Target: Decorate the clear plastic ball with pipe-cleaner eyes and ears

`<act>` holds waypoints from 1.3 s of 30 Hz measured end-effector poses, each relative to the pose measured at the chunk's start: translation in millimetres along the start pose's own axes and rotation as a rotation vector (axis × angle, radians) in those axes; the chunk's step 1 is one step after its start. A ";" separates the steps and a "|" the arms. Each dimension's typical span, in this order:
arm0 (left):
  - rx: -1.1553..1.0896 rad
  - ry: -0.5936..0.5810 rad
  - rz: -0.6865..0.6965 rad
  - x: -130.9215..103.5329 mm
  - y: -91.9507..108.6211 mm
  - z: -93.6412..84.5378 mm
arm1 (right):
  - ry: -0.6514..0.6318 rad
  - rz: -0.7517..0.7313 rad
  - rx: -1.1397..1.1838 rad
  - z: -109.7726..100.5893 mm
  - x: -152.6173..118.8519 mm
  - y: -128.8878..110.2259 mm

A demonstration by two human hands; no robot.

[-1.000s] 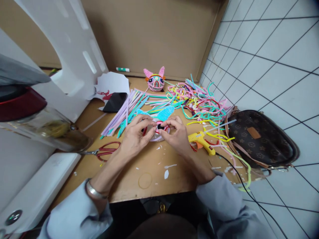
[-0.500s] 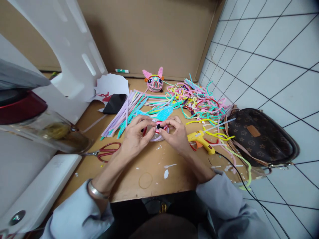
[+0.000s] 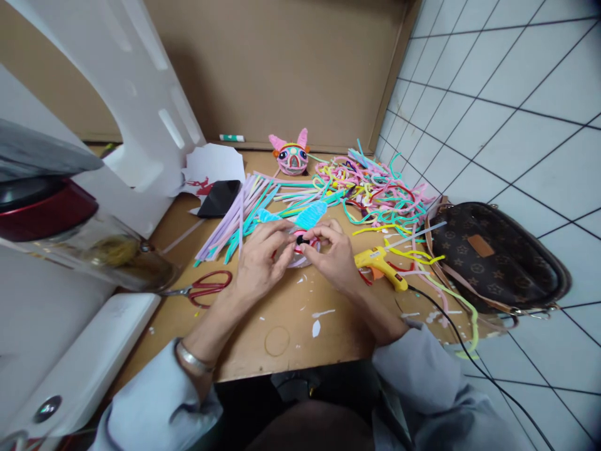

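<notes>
Near the middle of the table is a small craft piece (image 3: pixel 297 260) with blue ears (image 3: pixel 311 215), a pink-red ring and a lilac edge. My left hand (image 3: pixel 263 258) grips its left side, fingers bent and closed. From the right, my right hand (image 3: pixel 334 254) pinches at a small black part (image 3: pixel 301 239) on the front. My fingers cover much of the piece. Behind it sits a finished-looking pink animal head (image 3: pixel 292 158) with upright ears. A yellow glue gun (image 3: pixel 381 266) lies just right of my right hand.
Pipe cleaners (image 3: pixel 235 216) and a tangled heap (image 3: pixel 375 188) lie behind my hands. Red-handled scissors (image 3: pixel 206 289), a phone (image 3: pixel 220 198), and cut paper (image 3: pixel 213 164) are at left, beside a clear jug (image 3: pixel 126 254). A brown bag (image 3: pixel 498 257) sits at right.
The view has shifted slightly. Both hands remain on the craft piece, with the fingertips a little differently placed around the black part.
</notes>
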State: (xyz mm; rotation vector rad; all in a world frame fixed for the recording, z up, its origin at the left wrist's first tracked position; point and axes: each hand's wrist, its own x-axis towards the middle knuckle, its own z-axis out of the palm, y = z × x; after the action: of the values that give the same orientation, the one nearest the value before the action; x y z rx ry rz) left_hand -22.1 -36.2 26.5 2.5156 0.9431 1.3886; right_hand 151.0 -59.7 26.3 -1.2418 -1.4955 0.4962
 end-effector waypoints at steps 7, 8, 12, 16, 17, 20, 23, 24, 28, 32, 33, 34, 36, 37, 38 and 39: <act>-0.071 0.028 -0.040 0.7 3.3 -0.4 | 0.000 -0.026 0.014 0.1 0.4 1.1; -0.075 0.042 -0.051 0.6 3.8 0.1 | 0.004 -0.025 0.012 0.3 0.3 1.5; -0.095 0.051 -0.054 0.8 5.0 1.0 | 0.005 -0.012 0.019 0.9 -0.2 2.4; -0.122 0.052 0.023 1.0 4.1 0.9 | 0.006 -0.007 0.032 1.4 -0.3 3.2; -0.119 0.057 0.033 0.8 3.3 1.1 | 0.006 -0.013 0.034 1.6 -0.2 3.6; -0.099 0.044 0.019 -0.7 -0.2 1.8 | 0.010 -0.027 0.041 2.3 0.2 5.0; -0.078 0.015 0.011 -2.3 -3.1 1.9 | 0.007 -0.026 0.042 2.6 0.5 6.1; -0.070 0.012 0.018 -2.6 -3.7 1.8 | 0.003 -0.028 0.040 2.6 0.5 6.2; -0.036 0.003 0.070 -2.6 -4.8 1.7 | -0.008 -0.037 0.040 1.7 0.5 5.3; -0.014 0.004 0.098 -2.3 -5.6 2.6 | -0.041 -0.023 0.046 -1.6 1.3 3.8; -0.014 0.004 0.096 -2.2 -5.6 2.7 | -0.058 -0.018 0.049 -2.9 1.7 3.8; -0.014 0.002 0.093 -2.1 -5.5 2.7 | -0.076 -0.009 0.055 -4.4 2.2 3.9; -0.012 -0.002 0.085 -1.7 -4.8 2.2 | -0.107 0.021 0.086 -7.5 3.1 5.1; -0.010 -0.004 0.084 -1.5 -4.4 1.7 | -0.118 0.041 0.110 -9.1 3.6 6.1; -0.009 -0.005 0.085 -1.2 -4.0 1.2 | -0.126 0.060 0.139 -10.5 4.1 7.3; -0.009 -0.007 0.088 -1.0 -3.6 0.7 | -0.132 0.076 0.168 -11.7 4.6 8.7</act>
State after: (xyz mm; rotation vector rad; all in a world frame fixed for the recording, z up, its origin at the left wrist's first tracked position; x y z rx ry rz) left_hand -23.6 -33.7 24.0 2.5834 0.8322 1.4038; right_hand 165.8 -55.9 25.2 -1.1554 -1.4867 0.7518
